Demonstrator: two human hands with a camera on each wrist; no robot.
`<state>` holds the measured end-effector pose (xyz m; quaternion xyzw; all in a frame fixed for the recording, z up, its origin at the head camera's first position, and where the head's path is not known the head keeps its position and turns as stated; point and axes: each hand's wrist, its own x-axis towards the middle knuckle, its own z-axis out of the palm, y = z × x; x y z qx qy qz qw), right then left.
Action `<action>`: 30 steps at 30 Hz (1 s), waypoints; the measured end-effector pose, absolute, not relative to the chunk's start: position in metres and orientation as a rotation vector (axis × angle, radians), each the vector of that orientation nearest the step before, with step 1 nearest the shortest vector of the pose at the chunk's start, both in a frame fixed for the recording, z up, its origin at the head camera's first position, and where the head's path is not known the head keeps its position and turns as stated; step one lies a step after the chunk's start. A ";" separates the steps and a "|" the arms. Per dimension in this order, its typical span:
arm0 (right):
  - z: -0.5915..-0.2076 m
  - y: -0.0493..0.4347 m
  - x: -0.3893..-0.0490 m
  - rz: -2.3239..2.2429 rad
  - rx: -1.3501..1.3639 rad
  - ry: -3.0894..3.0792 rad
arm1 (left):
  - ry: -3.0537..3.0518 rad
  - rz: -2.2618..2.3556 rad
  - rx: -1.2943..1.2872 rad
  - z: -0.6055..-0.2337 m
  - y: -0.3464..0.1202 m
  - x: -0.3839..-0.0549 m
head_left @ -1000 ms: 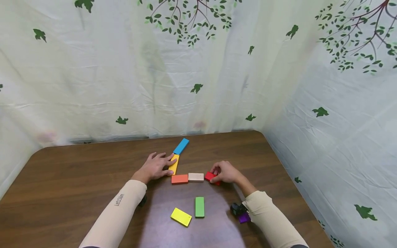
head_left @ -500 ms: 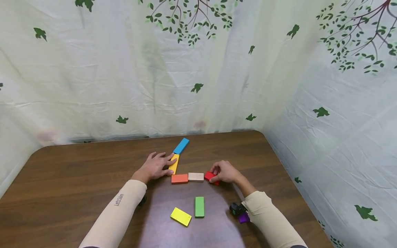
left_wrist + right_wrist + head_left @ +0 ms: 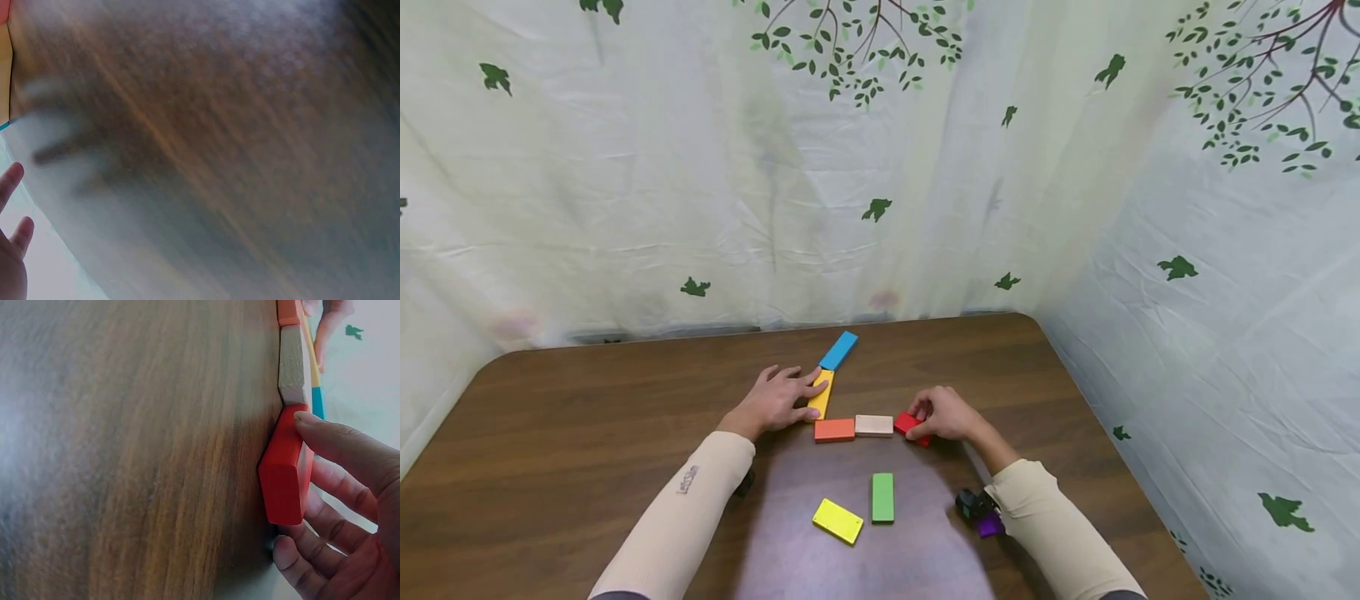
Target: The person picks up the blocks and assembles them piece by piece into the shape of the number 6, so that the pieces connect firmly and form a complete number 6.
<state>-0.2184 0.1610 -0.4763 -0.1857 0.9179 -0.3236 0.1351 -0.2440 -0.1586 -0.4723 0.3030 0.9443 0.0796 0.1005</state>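
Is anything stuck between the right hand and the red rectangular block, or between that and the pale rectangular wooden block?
Nothing visible is. The right hand pinches the red rectangular block directly, and one end of it sits right beside the pale rectangular wooden block.

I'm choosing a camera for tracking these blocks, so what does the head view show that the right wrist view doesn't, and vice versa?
Only head: the yellow block, green block, purple piece and sleeves.
Only right wrist: no extra block, but the full end face of the red block.
Both: the right hand holding that block, the left hand, pale block, orange block, amber block and blue block.
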 end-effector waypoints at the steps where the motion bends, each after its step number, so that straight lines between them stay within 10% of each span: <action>1: -0.476 0.161 -0.218 -0.936 -0.536 2.661 | 2.790 0.241 0.898 -0.472 -0.158 -0.244; 30: -0.476 0.155 -0.208 -0.916 -0.389 2.725 | 2.793 0.215 0.889 -0.470 -0.157 -0.244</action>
